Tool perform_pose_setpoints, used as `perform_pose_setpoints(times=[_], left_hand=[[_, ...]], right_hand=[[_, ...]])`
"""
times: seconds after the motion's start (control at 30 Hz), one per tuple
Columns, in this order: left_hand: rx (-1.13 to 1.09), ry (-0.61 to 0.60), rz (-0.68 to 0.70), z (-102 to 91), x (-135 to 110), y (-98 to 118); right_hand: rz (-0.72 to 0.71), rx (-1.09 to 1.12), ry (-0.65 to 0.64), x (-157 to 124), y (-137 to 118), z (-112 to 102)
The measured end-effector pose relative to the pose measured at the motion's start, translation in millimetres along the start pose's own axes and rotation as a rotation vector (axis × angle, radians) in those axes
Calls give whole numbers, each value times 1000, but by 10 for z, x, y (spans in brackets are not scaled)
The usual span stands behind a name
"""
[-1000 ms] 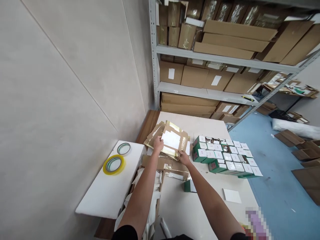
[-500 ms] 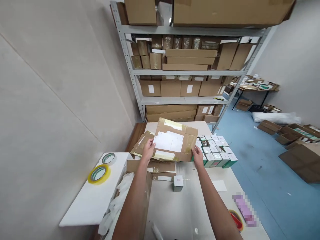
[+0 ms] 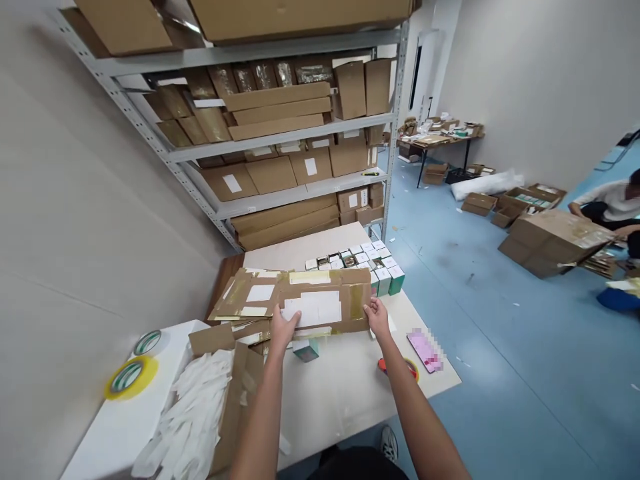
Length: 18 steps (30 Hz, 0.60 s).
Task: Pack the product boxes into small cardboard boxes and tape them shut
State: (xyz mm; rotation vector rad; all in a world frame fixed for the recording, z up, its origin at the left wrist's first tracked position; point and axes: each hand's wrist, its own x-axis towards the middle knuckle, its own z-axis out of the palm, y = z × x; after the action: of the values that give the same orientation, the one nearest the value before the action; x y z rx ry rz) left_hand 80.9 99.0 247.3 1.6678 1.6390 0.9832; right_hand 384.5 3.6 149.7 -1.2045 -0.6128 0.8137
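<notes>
Between my two hands is a flattened cardboard box [image 3: 353, 307] with white labels and strips of tape on it. My left hand [image 3: 285, 327] grips its lower left edge, thumb on top over a label. At the right edge, my right hand [image 3: 377, 315] pinches the cardboard. Just beyond my left hand lie more flattened cardboard pieces [image 3: 240, 297], stacked with labels and tape. A small green-and-white box [image 3: 305, 350] sits on the table below the held cardboard, partly covered by it. Rows of small green-and-white boxes [image 3: 383, 280] stand behind my right hand.
A carton of white packing paper [image 3: 193, 400] stands at the left, near yellow tape [image 3: 131, 377] on a white surface. A red tape dispenser [image 3: 383, 365] and a pink phone-like item [image 3: 424, 351] lie right. Shelving [image 3: 280, 140] rises behind. A person [image 3: 613, 203] crouches far right.
My view has swung to the right, bringing the crouching person into sight. The flattened box, still in both hands, has come lower and nearer and sits more level.
</notes>
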Motion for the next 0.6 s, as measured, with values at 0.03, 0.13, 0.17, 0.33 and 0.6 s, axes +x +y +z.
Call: perform_pose_setpoints(times=[0.03, 0.13, 0.17, 0.33, 0.6], left_hand=[[6, 2, -3, 85, -101, -3], [5, -14, -40, 253, -398, -59], [5, -17, -58, 282, -496, -96], [-70, 22, -120, 319, -970, -453], [-263, 38, -221, 483, -1628, -1099]], right_hand=[[-6, -18, 2, -34, 5, -87], [-4, -78, 0, -131, 28, -295], [1, -96, -5, -164, 42, -347], [12, -185, -70, -348, 187, -475], [62, -326, -290, -693, 593, -389]])
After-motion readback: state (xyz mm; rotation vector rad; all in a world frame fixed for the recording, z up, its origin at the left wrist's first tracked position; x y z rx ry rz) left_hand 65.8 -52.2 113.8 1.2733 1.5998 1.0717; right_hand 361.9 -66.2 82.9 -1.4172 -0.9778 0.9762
